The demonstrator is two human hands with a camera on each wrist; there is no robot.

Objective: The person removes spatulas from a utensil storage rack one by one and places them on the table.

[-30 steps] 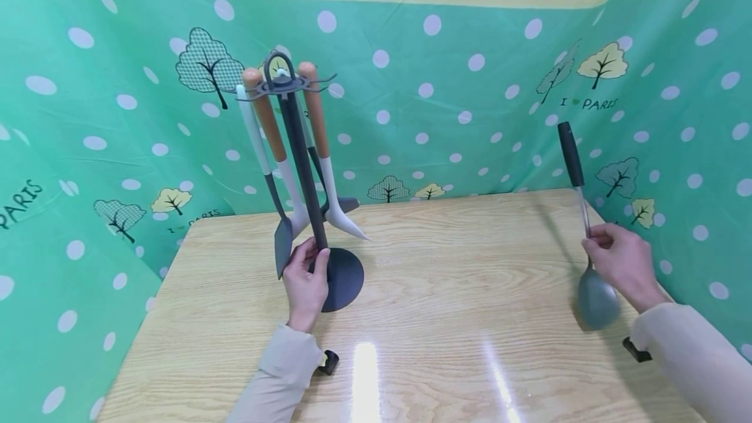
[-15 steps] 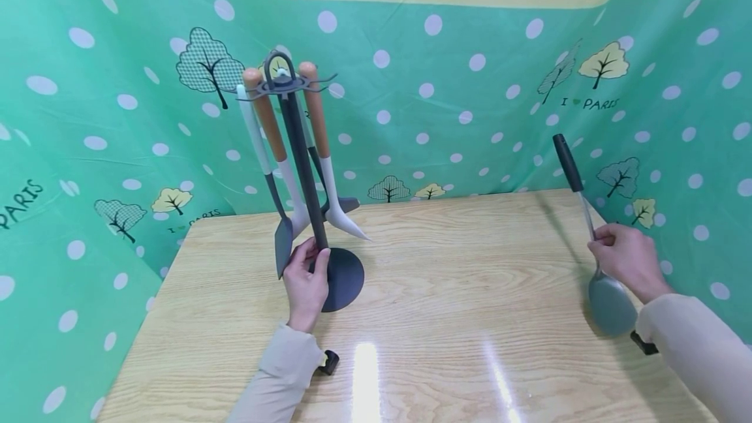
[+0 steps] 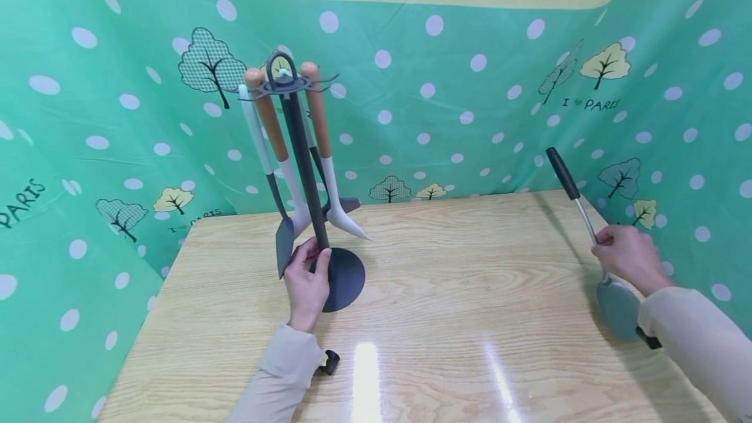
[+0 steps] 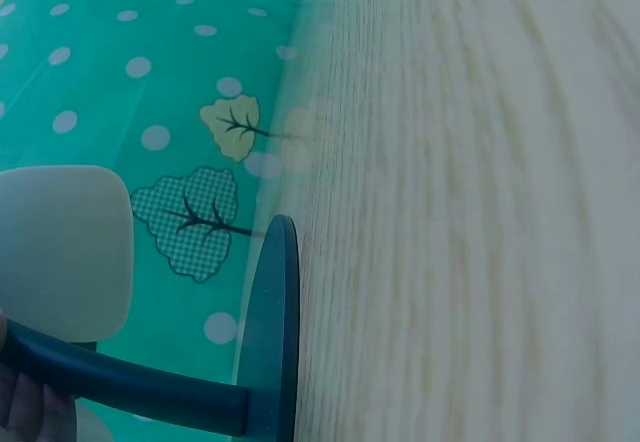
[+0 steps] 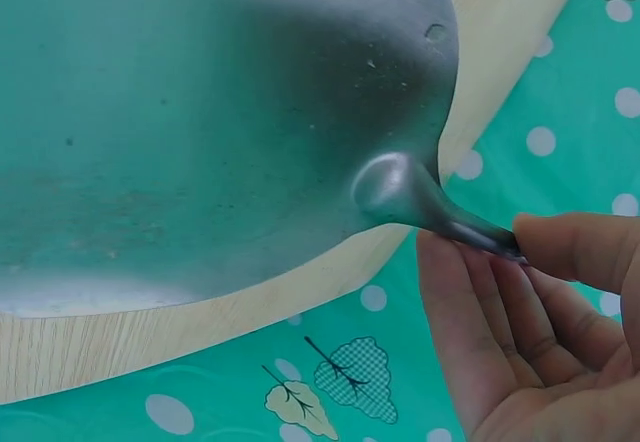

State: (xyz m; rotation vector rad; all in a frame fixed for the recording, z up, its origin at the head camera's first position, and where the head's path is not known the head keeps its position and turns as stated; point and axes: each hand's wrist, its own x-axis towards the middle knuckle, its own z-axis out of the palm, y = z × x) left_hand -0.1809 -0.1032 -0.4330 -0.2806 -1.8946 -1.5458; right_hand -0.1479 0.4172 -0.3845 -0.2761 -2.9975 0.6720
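The metal turner [image 3: 618, 309] is held tilted, handle upward, at the right side of the wood-grained table [image 3: 446, 305]; its shaft [image 3: 585, 217] is pinched by the right hand [image 3: 631, 258]. The black utensil rack [image 3: 307, 181], hung with utensils [image 3: 317, 113], is gripped low on its post [image 3: 297, 142] by the left hand [image 3: 307, 287]. Spotted green cloth [image 3: 405, 109] is seen behind.

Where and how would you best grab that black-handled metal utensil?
Probably by the black handle, coming from the person's left: it looks thicker than the metal shaft and tilts up and leftward, uncovered, while the right hand pinches the shaft lower down.
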